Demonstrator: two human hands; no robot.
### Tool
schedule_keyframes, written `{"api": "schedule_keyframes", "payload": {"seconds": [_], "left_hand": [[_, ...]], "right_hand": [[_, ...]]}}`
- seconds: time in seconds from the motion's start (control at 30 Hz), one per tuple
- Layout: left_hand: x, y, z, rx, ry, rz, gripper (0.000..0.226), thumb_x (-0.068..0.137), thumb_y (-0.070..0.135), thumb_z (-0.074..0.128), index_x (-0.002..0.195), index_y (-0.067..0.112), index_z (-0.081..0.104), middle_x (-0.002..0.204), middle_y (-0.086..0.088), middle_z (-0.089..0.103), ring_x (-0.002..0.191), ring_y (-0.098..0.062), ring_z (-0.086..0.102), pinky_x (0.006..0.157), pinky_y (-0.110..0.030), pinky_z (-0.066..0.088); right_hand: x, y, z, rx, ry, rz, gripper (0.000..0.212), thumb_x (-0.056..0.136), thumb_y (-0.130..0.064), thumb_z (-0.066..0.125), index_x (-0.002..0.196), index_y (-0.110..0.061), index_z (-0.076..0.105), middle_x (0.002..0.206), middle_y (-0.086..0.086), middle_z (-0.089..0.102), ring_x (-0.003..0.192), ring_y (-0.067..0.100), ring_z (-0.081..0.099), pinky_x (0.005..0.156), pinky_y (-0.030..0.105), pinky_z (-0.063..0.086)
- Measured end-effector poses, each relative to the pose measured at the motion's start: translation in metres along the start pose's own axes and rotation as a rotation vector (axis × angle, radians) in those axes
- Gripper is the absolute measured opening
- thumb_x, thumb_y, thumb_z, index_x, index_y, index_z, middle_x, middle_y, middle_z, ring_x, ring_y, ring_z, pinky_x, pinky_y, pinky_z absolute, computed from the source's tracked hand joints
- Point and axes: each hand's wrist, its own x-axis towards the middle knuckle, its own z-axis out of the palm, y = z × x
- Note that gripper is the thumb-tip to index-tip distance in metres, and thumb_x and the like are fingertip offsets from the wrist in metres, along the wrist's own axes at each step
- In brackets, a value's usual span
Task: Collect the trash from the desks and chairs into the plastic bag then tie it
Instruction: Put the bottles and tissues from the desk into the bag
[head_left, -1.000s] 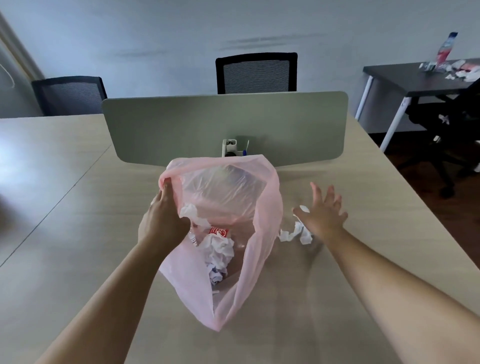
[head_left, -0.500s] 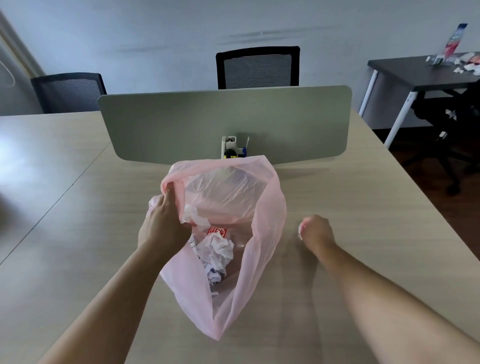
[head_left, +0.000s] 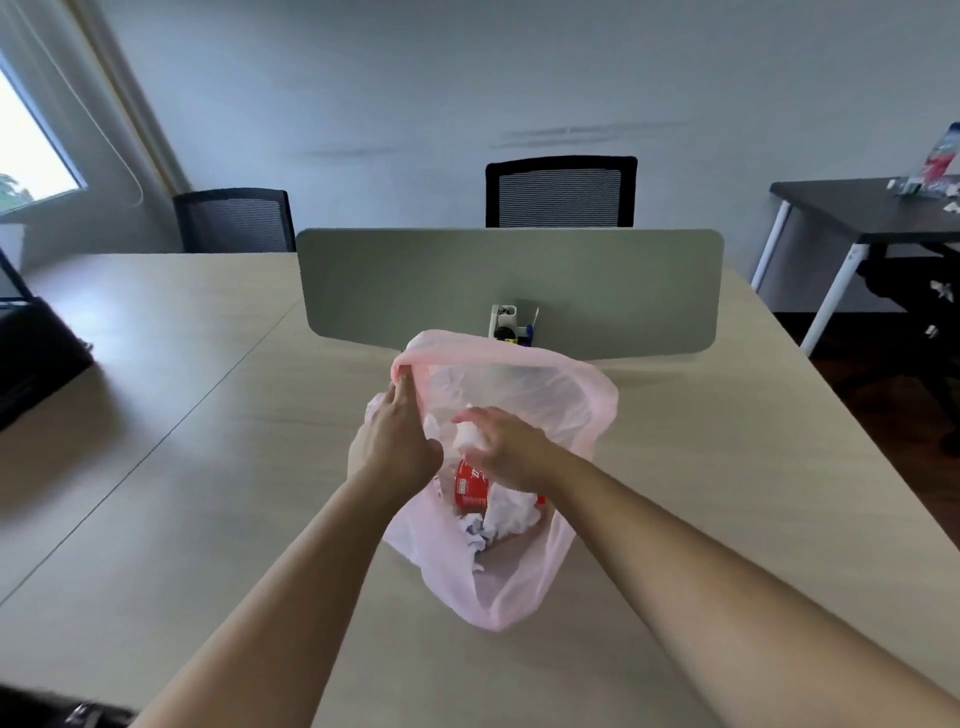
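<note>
The pink plastic bag (head_left: 524, 587) sits near the middle of the desk (head_left: 208, 467), toward its far edge by the divider (head_left: 509, 286), mouth gaping. The left hand (head_left: 395, 447) pinches the bag's left rim; the right hand (head_left: 511, 449), over the opening, clutches a crumpled paper scrap (head_left: 467, 436). The film looks thin, soft and slippery, and light even loaded with paper, so it is best gathered at the rim, not the walls
</note>
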Motion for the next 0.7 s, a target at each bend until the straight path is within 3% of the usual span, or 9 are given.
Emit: {"api": "schedule_keyframes", "payload": {"seconds": [0.07,0.1,0.2,0.27,0.37,0.43,0.5,0.6,0.7], "left_hand": [[-0.008,-0.004,-0.007,-0.002,0.000,-0.012,0.095,0.078,0.005,0.056,0.151,0.018,-0.003,0.146,-0.002,0.039,0.124,-0.032,0.045,0.074,-0.035,0.042],[-0.011,-0.008,-0.010,-0.002,0.000,-0.025,0.095,0.078,0.005,0.056,0.151,0.018,-0.003,0.147,-0.002,0.038,0.125,-0.032,0.045,0.075,-0.035,0.042],[-0.019,-0.017,-0.015,0.008,-0.001,-0.056,0.096,0.078,0.006,0.056,0.151,0.019,-0.004,0.147,-0.003,0.038,0.121,-0.032,0.049,0.076,-0.035,0.043],[-0.023,-0.019,-0.018,0.007,0.000,-0.058,0.096,0.078,0.007,0.056,0.152,0.019,-0.005,0.148,-0.004,0.037,0.120,-0.032,0.050,0.080,-0.036,0.045],[-0.030,-0.021,-0.023,0.012,-0.002,-0.046,0.093,0.080,0.008,0.054,0.152,0.019,-0.003,0.155,0.001,0.027,0.127,-0.029,0.047,0.085,-0.036,0.046],[-0.033,-0.027,-0.025,0.018,-0.001,-0.051,0.093,0.080,0.008,0.054,0.152,0.021,-0.003,0.157,0.004,0.023,0.126,-0.029,0.049,0.082,-0.034,0.046],[-0.035,-0.034,-0.025,0.028,0.003,-0.068,0.095,0.079,0.007,0.055,0.152,0.023,-0.003,0.156,0.005,0.026,0.121,-0.030,0.052,0.077,-0.034,0.045],[-0.040,-0.040,-0.028,0.049,-0.013,-0.087,0.095,0.078,0.007,0.054,0.152,0.026,-0.003,0.154,0.006,0.028,0.119,-0.030,0.053,0.075,-0.034,0.046],[-0.043,-0.042,-0.031,0.065,-0.037,-0.069,0.095,0.079,0.008,0.054,0.152,0.027,-0.003,0.155,0.006,0.028,0.122,-0.028,0.052,0.078,-0.036,0.049]], "right_hand": [[0.000,0.008,0.003,-0.177,-0.135,0.021,0.075,0.081,-0.069,0.047,0.146,-0.040,0.025,0.158,-0.001,0.021,0.146,0.022,0.018,0.114,0.052,0.024],[-0.006,0.008,0.002,-0.182,-0.053,0.018,0.075,0.080,-0.068,0.052,0.145,-0.036,0.032,0.156,0.000,0.027,0.145,0.022,0.021,0.114,0.048,0.025],[-0.025,0.007,-0.005,-0.252,0.718,-0.024,0.040,0.080,-0.047,0.062,0.106,-0.016,0.065,0.113,0.006,0.063,0.107,0.030,0.057,0.090,0.038,0.044],[-0.033,0.011,-0.005,-0.254,1.023,0.172,0.050,0.073,-0.046,0.067,0.109,-0.013,0.060,0.118,0.011,0.058,0.105,0.034,0.055,0.087,0.042,0.043],[-0.040,0.019,0.002,-0.021,0.819,0.563,0.106,0.064,-0.055,0.076,0.147,-0.020,0.022,0.154,0.014,0.023,0.137,0.035,0.029,0.106,0.050,0.031],[-0.042,0.025,0.007,0.109,0.596,0.748,0.118,0.066,-0.054,0.076,0.150,-0.025,-0.002,0.152,0.015,0.026,0.134,0.036,0.035,0.103,0.048,0.036],[-0.043,0.031,0.010,0.275,0.463,0.843,0.098,0.080,-0.039,0.068,0.150,-0.021,0.002,0.136,0.016,0.047,0.116,0.037,0.053,0.087,0.042,0.047],[-0.047,0.036,0.000,0.348,0.496,0.771,0.036,0.089,-0.011,0.046,0.125,-0.010,0.049,0.116,0.017,0.061,0.088,0.033,0.057,0.070,0.034,0.046],[-0.046,0.028,-0.027,0.364,0.567,0.659,0.030,0.092,-0.002,0.041,0.115,0.000,0.059,0.114,0.021,0.062,0.095,0.037,0.059,0.072,0.032,0.042]]}}
